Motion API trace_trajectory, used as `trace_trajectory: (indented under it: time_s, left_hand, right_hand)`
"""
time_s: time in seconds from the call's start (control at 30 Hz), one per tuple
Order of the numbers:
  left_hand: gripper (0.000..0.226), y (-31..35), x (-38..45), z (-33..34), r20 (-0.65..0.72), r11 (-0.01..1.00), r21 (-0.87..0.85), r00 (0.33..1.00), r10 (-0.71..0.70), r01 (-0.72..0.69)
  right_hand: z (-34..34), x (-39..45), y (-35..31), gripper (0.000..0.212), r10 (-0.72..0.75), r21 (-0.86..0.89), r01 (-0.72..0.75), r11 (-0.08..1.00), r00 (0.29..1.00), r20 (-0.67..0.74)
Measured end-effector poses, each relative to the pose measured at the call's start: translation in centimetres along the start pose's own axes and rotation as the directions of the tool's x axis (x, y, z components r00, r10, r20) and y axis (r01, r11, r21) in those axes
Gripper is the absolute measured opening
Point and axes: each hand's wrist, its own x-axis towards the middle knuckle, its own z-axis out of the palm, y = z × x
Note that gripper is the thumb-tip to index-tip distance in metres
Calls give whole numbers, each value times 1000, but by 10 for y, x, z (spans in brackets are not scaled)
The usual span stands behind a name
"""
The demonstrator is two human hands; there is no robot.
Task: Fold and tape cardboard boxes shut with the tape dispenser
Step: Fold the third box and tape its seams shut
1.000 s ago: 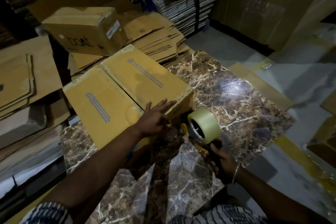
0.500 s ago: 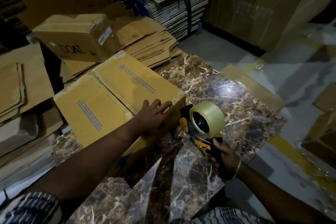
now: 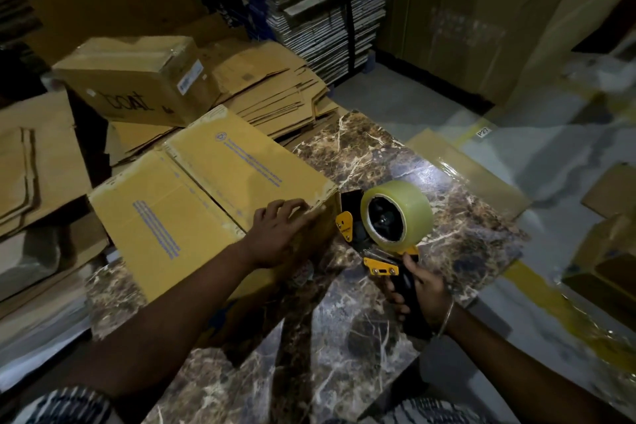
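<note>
A person's left hand (image 3: 278,237) presses flat, fingers straight, on the near right corner of a closed cardboard box (image 3: 206,196) at the marble table's (image 3: 344,348) left edge, while the right hand (image 3: 421,289) grips the handle of a tape dispenser (image 3: 389,227) just beside the box's right side, bare tabletop stretching beyond to the right.

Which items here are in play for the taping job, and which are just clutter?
In play:
- yellow cardboard box, left hand resting on it
- yellow-and-black tape dispenser with clear tape roll, gripped by right hand

Lying about:
- brown taped box marked "boat"
- flattened cardboard stack
- marble-patterned tabletop
</note>
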Motion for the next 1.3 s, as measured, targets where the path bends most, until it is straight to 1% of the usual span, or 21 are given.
trace_trajectory:
  time_s: [0.1,0.2,0.27,0.4,0.5,0.6,0.7,0.77,0.87,0.93,1.0,1.1,1.13,1.2,1.23,1.3]
  left_hand:
    - [97,2,-2,6,-10,985,-110,991,-136,134]
    - [96,7,1,12,2,970,-87,973,-229,229]
    - [93,12,3,14,2,969,-74,972,-237,236]
    - [104,15,3,10,-9,970,-43,971,-241,240]
    - [98,15,1,10,-35,971,-13,971,-238,238]
    - [95,16,-3,14,-66,985,12,983,-173,174]
    - [92,14,-14,18,-102,1000,-2,995,-10,10]
    - [92,12,-22,22,-111,997,40,991,71,-67]
    - [83,11,-40,27,-157,979,98,969,193,-179]
    - [81,10,-53,31,-166,961,142,952,258,-235]
    - [73,10,-68,36,-191,945,162,931,313,-284]
    - [72,11,-100,44,-194,937,127,918,345,-325]
    - [70,9,-110,48,-206,936,106,914,350,-335]
    - [54,4,-133,54,-259,935,36,900,350,-353]
    - [49,3,-143,56,-282,934,9,895,346,-358]
    - [51,1,-162,59,-315,936,-9,889,331,-352]
  right_hand:
    - [3,-2,-6,74,-4,1,4,1000,1000,9]
    - [8,-3,-13,73,9,28,-10,1000,999,42]
    - [13,-3,-19,73,9,46,-12,999,997,73]
    - [23,-2,-32,71,-3,17,1,1000,990,139]
    - [31,2,-40,70,30,8,-33,999,979,203]
    - [43,6,-47,71,64,-34,-58,998,975,212]
    - [61,8,-54,73,93,-64,-80,995,971,219]
    - [74,9,-57,75,114,-86,-98,991,971,209]
    - [88,12,-57,75,126,-122,-102,987,971,202]
    - [95,16,-56,74,125,-162,-92,982,969,211]
    - [101,20,-52,74,135,-190,-93,977,965,225]
    - [111,26,-44,74,172,-191,-131,973,960,221]
    - [114,28,-40,74,184,-197,-142,970,959,216]
    - [120,33,-34,74,200,-212,-153,965,954,221]
    - [124,36,-30,74,206,-217,-157,964,951,229]
    - [131,41,-22,73,231,-222,-177,959,941,246]
